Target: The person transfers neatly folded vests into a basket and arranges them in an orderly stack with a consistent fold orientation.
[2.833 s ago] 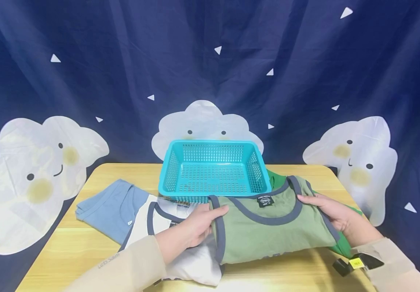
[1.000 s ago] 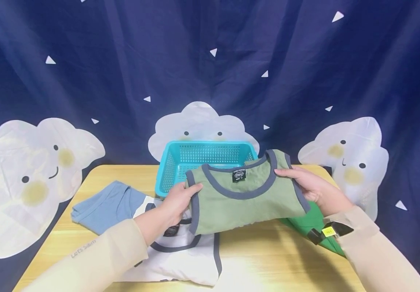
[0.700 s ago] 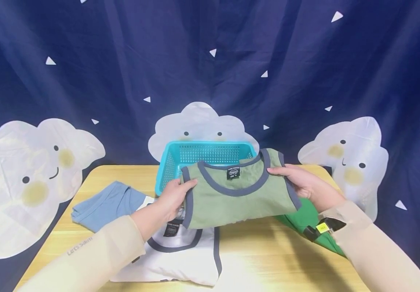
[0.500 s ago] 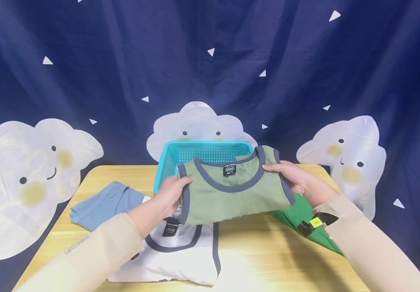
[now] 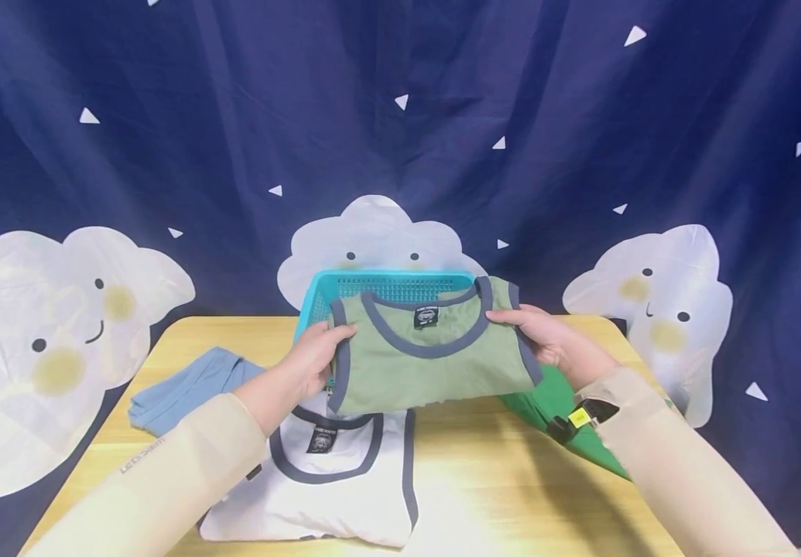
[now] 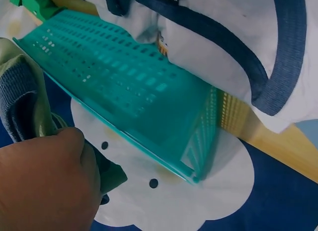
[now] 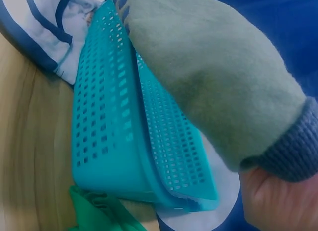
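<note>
Behind everything hung a dark navy fabric curtain (image 5: 442, 77) printed with white clouds and small triangles. In front of it stood your pale wood-grain counter (image 5: 484, 480). At the middle of the counter's far edge sat a turquoise rectangular plastic basket (image 5: 393, 288) with perforated walls. A white cloth vest (image 5: 337, 507) with navy trim lay left of centre, toward the near edge. The olive-green cloth vest (image 5: 435, 379) with slate-blue trim was raised off the counter, neckline uppermost, hiding much of the basket in the head view. A bright green piece of cloth (image 5: 538, 402) lay toward the right edge, and a folded dusty-blue piece of cloth (image 5: 194, 391) lay near the left edge. Your left grip (image 5: 316, 356) pinched the olive vest's left armhole, thumb in front; your right grip (image 5: 546, 333) pinched its right shoulder. A small black label (image 5: 426, 316) showed inside its neckline.
</note>
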